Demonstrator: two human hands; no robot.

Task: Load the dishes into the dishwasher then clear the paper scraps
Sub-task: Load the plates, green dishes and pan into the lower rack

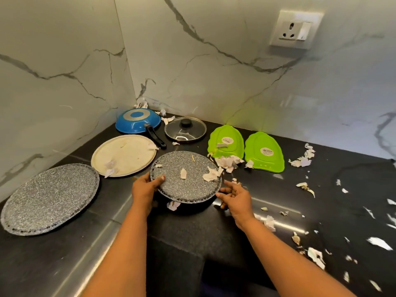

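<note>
A round grey speckled plate [188,179] is tilted up off the black counter [321,189], with paper scraps [211,174] lying on it. My left hand [145,187] grips its left rim, thumb on top. My right hand [235,198] is at the plate's right edge, fingers spread, fingertips touching or nearly touching the rim. A larger grey speckled plate [50,198] lies at the left. A cream plate [124,155], an upturned blue pan [138,123], a glass lid [185,129] and two green leaf-shaped plates [227,142] [264,152] lie behind.
Torn paper scraps [302,159] are scattered over the right of the counter, down to its front edge [317,257]. Marble walls close the corner at the back and left. A wall socket [295,28] sits high on the right.
</note>
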